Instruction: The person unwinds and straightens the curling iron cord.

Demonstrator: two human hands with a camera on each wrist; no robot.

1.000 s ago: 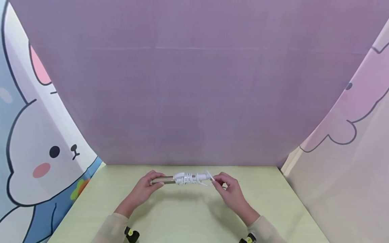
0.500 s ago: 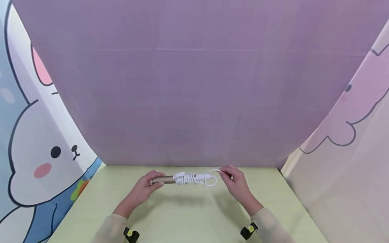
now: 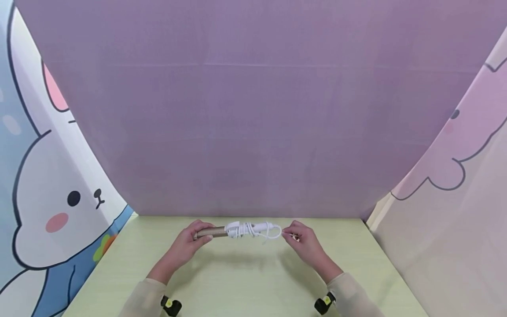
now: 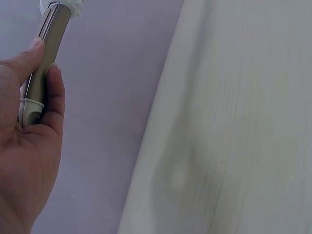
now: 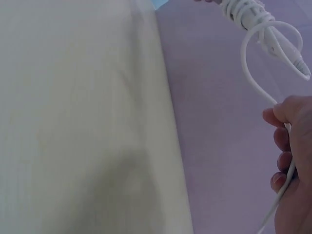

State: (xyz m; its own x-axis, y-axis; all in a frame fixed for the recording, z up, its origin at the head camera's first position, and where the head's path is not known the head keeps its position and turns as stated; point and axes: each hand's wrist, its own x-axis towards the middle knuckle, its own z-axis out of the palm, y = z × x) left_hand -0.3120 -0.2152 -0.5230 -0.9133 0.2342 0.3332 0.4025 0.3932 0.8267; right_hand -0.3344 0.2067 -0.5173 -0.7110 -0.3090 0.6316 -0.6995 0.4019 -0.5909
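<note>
A curling iron (image 3: pixel 215 232) with a gold barrel and white handle is held level above the table. My left hand (image 3: pixel 189 244) grips the barrel's end, thumb and fingers on either side; the left wrist view shows the barrel (image 4: pixel 51 53) with a lengthwise slit and a pale tip cap. White cord is wound in several turns around the handle (image 5: pixel 282 41). From the handle's end the cord (image 5: pixel 244 56) makes a loose loop, then runs into my right hand (image 3: pixel 306 246). That hand pinches it, and the free length hangs down past the palm. The plug is out of sight.
A pale yellow-green table (image 3: pixel 237 286) lies beneath both hands. A purple cloth (image 3: pixel 253 132) rises behind its far edge. Cartoon-printed cloths stand at the left (image 3: pixel 43 229) and right (image 3: pixel 455 229). Black devices (image 3: pixel 172 306) are worn at both wrists.
My right hand has moved right, pulling cord away from the handle's end, then dropped slightly and come a little back. The loop there has grown. My left hand stays nearly still on the curling iron.
</note>
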